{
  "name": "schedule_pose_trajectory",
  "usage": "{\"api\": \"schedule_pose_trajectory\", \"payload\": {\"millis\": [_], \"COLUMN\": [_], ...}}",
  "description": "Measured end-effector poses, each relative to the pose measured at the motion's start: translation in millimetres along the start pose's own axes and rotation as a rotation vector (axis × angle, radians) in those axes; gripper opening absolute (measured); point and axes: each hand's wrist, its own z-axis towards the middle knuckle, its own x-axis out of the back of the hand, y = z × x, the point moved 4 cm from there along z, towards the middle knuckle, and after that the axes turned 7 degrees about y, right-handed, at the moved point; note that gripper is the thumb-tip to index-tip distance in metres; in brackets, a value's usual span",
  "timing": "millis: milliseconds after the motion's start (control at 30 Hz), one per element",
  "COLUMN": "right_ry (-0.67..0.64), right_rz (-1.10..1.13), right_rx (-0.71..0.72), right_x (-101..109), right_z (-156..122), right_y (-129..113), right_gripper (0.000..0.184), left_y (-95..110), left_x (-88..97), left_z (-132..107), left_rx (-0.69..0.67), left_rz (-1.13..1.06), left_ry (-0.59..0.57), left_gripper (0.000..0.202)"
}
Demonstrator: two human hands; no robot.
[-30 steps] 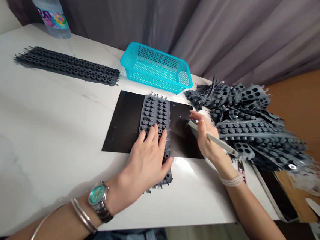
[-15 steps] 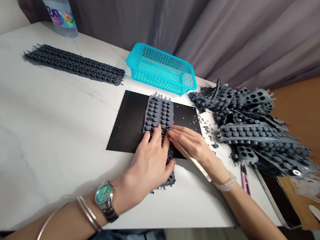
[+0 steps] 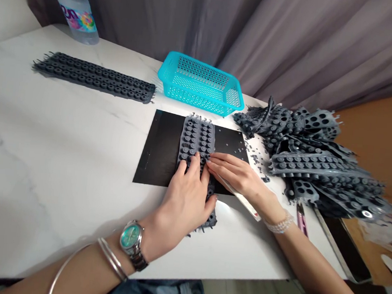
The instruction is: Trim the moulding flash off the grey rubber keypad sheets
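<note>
A dark grey rubber strip with rows of round studs lies lengthwise over a black mat. My left hand rests on its near half, fingers spread and fingertips pressing on the studs, thumb by the strip's right edge. My right hand is closed around a slim white stick-like tool with a red mark at its back end. The tool's working tip is hidden at my right fingertips, which touch the strip beside my left index finger.
Behind the mat stands a turquoise basket. Another studded strip lies at the back left, near a water bottle. A heap of grey strips fills the right side, with small round bits scattered beside it and pink-handled snips below.
The whole view has shifted slightly to the right. Both hands keep nearly the same place on the strip, and the white tool stays in my right hand.
</note>
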Motion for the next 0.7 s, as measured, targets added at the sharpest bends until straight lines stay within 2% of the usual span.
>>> {"api": "schedule_pose_trajectory", "payload": {"millis": [400, 600, 700], "right_ry": [-0.021, -0.14, -0.148], "right_rz": [-0.092, -0.139, -0.116], "right_rx": [0.053, 0.089, 0.093], "right_x": [-0.7, -4.1, -4.7], "right_z": [3.9, 4.8, 7.6], "right_y": [2.5, 8.3, 10.2], "right_gripper": [0.031, 0.03, 0.028], "left_y": [0.5, 0.7, 0.7], "left_x": [0.6, 1.1, 0.1], "left_z": [0.6, 0.3, 0.1], "left_rx": [-0.006, -0.018, -0.02], "left_rz": [0.032, 0.053, 0.062], "left_ry": [-0.018, -0.011, -0.011], "left_gripper": [0.065, 0.065, 0.065]}}
